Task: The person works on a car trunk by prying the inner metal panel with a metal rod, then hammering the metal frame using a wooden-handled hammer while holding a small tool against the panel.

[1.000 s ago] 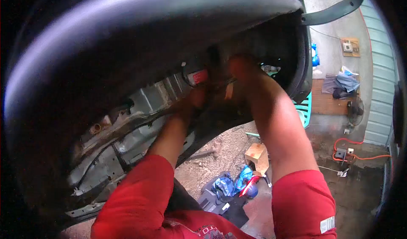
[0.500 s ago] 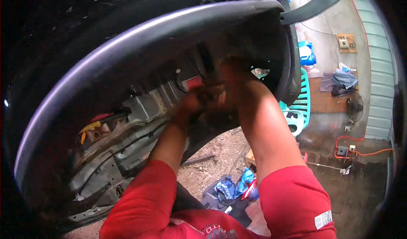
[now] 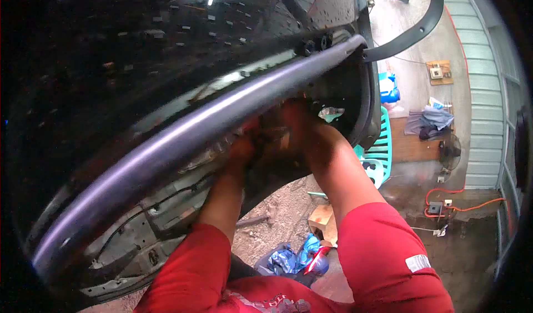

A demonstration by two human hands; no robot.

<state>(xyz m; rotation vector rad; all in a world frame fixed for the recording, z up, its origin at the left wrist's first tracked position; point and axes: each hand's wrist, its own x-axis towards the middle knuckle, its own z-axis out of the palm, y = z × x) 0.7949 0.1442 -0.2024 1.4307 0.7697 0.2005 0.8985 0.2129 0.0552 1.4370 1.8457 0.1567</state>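
Both my arms reach under a long curved panel edge with a purplish shine, into a dark cavity of a car body. My left hand is in deep shadow there, close to a red part. My right hand is to its right and a little higher, against the dark inner side of the panel. The fingers of both hands are lost in shadow and blur, so whatever they hold or touch is unclear. Bare grey metal bodywork with a black cable shows left of my left forearm.
A black curved strip juts out at the upper right. Beyond the panel stand a green plastic chair, a blue container and a fan. Below lie a cardboard box, blue bags and orange cable.
The view has shifted, showing more of the glossy, wet-spotted car surface above. The curved edge now sits lower and covers more of the cavity. Both hands stay inside it, close together.
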